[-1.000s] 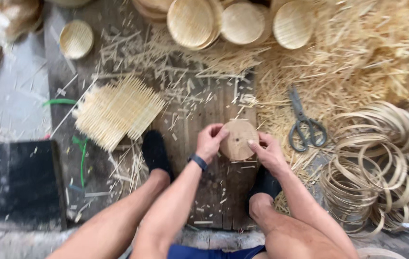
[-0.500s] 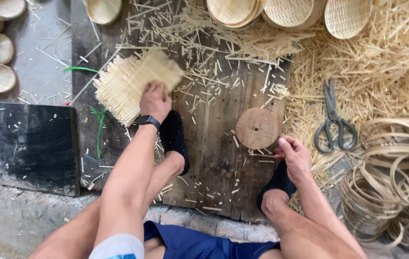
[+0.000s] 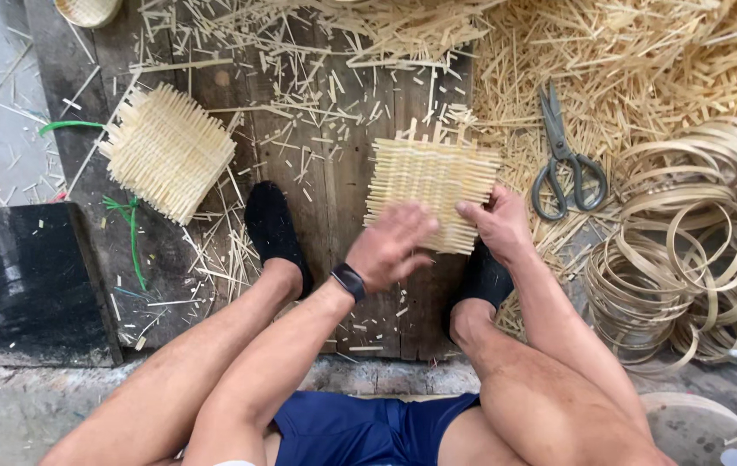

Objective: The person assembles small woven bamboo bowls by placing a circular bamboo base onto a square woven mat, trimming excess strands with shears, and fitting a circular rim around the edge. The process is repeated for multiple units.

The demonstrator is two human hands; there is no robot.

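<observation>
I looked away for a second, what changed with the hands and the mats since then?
The left hand left the mat stack and brought one woven mat over to the board's middle; the right hand now grips its edge. The round form is out of sight. Scissors and hoops stayed put.

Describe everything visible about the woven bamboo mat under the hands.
The woven bamboo mat is a pale yellow, roughly square panel of thin flat strips crossed in a tight weave, with loose strip ends sticking out along its edges, most at the top. It lies flat on the dark wooden board, among scattered bamboo offcuts. The right hand grips its lower right corner; the left hand, blurred, lies over its lower left edge. The scissors lie apart to its right.
</observation>
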